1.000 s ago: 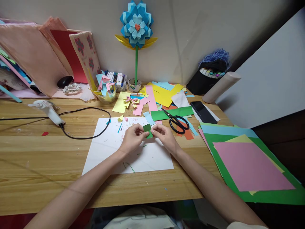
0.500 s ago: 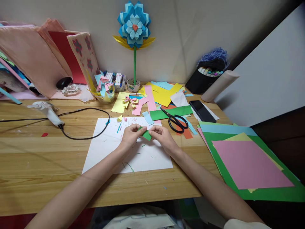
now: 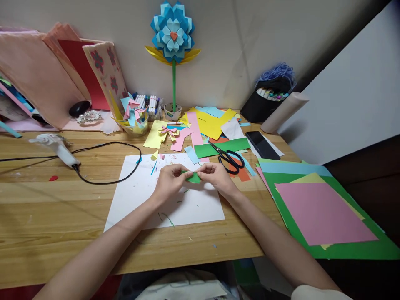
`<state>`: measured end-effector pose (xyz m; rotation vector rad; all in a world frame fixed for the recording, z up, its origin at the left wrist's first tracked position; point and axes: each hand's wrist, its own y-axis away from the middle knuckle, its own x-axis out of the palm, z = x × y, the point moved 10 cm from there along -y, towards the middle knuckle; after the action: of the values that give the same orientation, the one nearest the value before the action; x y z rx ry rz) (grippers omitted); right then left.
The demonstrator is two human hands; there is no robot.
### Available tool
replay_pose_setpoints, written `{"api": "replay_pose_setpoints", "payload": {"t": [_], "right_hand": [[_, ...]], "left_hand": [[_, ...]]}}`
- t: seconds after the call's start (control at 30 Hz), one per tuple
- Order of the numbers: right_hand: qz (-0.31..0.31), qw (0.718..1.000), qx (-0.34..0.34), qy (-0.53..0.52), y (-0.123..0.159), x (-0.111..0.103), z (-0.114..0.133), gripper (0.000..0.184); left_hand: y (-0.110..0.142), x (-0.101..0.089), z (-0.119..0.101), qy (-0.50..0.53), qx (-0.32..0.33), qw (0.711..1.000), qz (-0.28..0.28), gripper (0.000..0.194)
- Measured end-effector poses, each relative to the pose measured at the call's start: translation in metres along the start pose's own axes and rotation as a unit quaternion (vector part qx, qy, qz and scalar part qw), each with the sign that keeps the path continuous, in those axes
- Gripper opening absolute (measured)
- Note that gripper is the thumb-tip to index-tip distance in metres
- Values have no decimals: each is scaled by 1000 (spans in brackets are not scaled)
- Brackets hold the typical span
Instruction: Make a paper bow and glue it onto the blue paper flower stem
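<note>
Between my two hands is a small piece of green paper, held above a white sheet. My left hand pinches its left end between thumb and fingers. On the other end, my right hand is closed in a similar pinch. Fingers cover both ends of the piece, so only its middle shows. Thin green slivers lie on the sheet below. Black-handled scissors rest just beyond my right hand, their blades over a long green strip.
A glue gun with a looping cable lies at left. Coloured paper scraps cover the back. A tall blue paper flower stands there. At right are a phone, a black marker holder and stacked paper sheets.
The green paper has turned in my fingers, from slanting to nearly level, and less of it shows. Both hands still hold it. The whole view has shifted slightly.
</note>
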<state>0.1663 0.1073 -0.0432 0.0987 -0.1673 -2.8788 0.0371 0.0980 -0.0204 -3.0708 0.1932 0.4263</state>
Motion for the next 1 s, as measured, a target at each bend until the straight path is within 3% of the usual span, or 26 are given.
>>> {"api": "replay_pose_setpoints", "payload": {"t": [0.43,0.5,0.57,0.73,0.83,1.0], "right_hand": [[103,992,65,-38,0,-3,-13,23],[80,996,34,-17,-1,-10,-5,24],[51,997,-39,47,1,-13,14,25],[67,943,-234,226,19,8,55,26],[90,930,-261,241,23,16,57,28],[110,936,-247,226,22,17,54,21]], "left_hand": [[-2,-1,11,54,-84,994,34,21],[-3,-6,15,67,-94,993,21,22],[-4,-7,19,75,-101,992,22,23],[-4,-3,21,87,-94,991,37,28],[-4,0,20,73,-91,992,52,27],[-3,5,16,60,-86,991,84,24]]}}
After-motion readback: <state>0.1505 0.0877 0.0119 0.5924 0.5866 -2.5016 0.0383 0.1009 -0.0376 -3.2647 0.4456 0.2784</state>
